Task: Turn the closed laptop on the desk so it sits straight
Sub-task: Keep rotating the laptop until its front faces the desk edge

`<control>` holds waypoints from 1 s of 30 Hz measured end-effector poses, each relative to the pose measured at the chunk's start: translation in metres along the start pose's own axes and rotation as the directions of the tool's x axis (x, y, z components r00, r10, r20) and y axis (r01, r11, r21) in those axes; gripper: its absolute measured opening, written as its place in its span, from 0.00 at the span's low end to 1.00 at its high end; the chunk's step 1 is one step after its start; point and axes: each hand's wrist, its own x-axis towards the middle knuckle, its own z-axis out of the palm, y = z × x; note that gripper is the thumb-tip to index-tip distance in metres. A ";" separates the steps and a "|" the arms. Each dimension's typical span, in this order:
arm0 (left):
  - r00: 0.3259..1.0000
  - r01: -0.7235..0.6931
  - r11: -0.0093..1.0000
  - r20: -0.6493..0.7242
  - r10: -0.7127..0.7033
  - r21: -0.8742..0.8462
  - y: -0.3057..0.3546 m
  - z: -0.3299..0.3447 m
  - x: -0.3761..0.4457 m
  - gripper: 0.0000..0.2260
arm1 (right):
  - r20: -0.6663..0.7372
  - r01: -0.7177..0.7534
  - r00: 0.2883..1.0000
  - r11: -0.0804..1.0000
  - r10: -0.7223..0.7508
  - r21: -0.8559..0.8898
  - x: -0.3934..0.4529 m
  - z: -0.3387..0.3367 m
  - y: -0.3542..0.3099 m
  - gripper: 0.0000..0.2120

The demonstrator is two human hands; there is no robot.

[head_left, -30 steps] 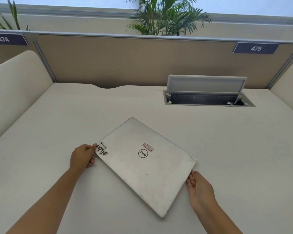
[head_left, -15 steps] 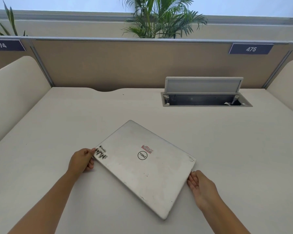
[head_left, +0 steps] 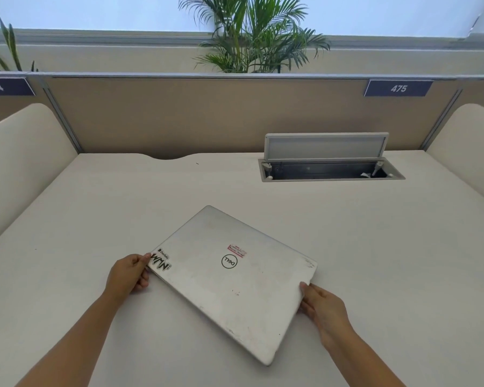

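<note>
A closed silver laptop [head_left: 232, 280] with a round logo and stickers lies skewed on the cream desk [head_left: 95, 219], one corner pointing away from me and one toward me. My left hand [head_left: 129, 275] grips its left corner, thumb on the lid by a black sticker. My right hand [head_left: 322, 308] holds the right edge just below the right corner, fingers curled around the edge.
An open cable hatch [head_left: 330, 169] with its lid raised sits in the desk at the back right. A tan partition [head_left: 207, 113] closes the back, with cream side panels [head_left: 20, 163] left and right. Plants stand behind the partition.
The laptop's skew has barely changed. My right hand has slid a little up the right edge and closed around it. My left hand stays on the left corner.
</note>
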 end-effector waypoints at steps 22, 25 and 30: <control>0.999 -0.038 0.998 -0.007 0.038 -0.050 0.001 0.006 -0.037 0.14 | -0.199 0.266 0.916 0.898 -0.349 -0.351 0.039 0.020 0.009 0.19; 0.999 -0.021 0.996 0.024 0.023 -0.081 0.003 0.006 -0.044 0.15 | -0.188 0.274 0.916 0.896 -0.354 -0.351 0.044 0.017 0.007 0.19; 0.995 0.033 0.993 0.097 -0.022 -0.112 0.003 0.002 -0.054 0.18 | -0.152 0.292 0.917 0.882 -0.368 -0.370 0.051 0.013 0.001 0.19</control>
